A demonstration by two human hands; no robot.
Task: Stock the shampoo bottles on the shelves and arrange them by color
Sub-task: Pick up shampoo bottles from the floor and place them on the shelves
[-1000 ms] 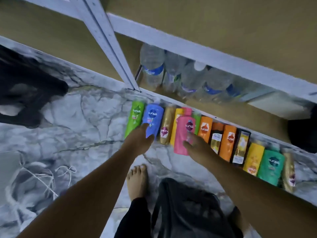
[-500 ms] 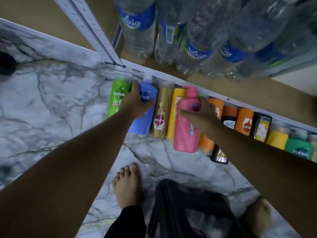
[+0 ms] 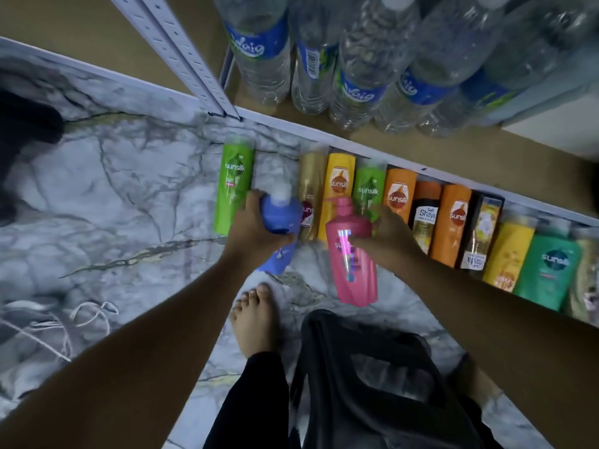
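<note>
Both hands are loaded. The left hand (image 3: 256, 222) has its fingers clamped round the upper body of the blue bottle (image 3: 279, 231), cap pointing away, the bottle raised off the marble floor (image 3: 113, 189) and clear of the row. The right hand (image 3: 389, 236) has its fingers closed on the pink pump bottle (image 3: 353, 254), held just in front of the line-up and tilted, pump head toward the shelf.

The risk lies in what's left behind. The rest of the shampoo row (image 3: 453, 222) leans along the foot of the shelf edge (image 3: 324, 137), packed shoulder to shoulder, and the green bottle (image 3: 234, 189) on the left now has an open gap beside it. Brush it and it likely slides or tips. The same goes for the gold bottle (image 3: 310, 192), touching the blue one's side. The pink bottle's grip sits high, near the neck; a heavy base could swing and knock the smaller green bottle (image 3: 369, 189) just behind it. Up on the shelf the water bottles (image 3: 356, 59) crowd the far side, leaving little room there.
</note>
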